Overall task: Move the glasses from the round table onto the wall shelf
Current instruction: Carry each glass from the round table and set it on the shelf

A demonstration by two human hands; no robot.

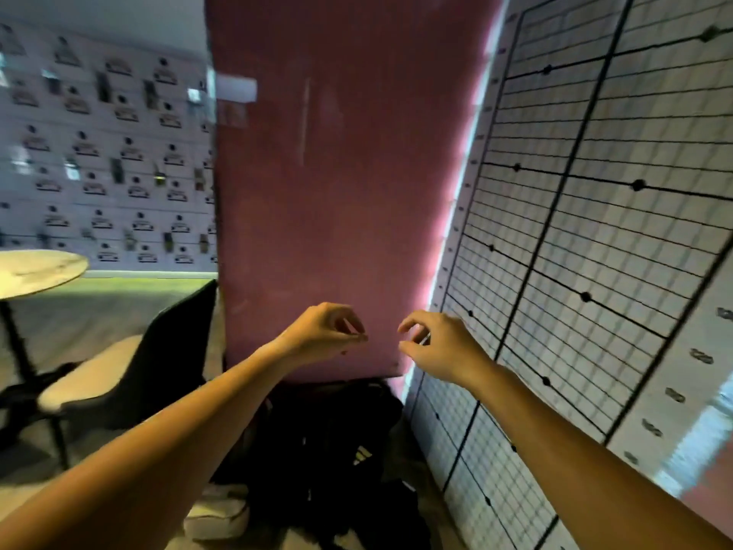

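My left hand (329,331) and my right hand (440,347) are raised side by side in front of a red pillar (341,172). Their fingers are loosely curled and a small gap separates the two hands. I see no glasses in either hand; a tiny dark speck shows at my left fingertips, too blurred to identify. The round table (35,271) stands at the far left, and the part of its pale top that shows is bare. Behind it a white wall display (111,152) holds several rows of small dark items, blurred.
A black chair with a pale seat (119,371) stands between the table and the pillar. Dark bags (337,450) and a white object (222,510) lie on the floor at the pillar's foot. A white panel with a black wire grid (595,232) fills the right side.
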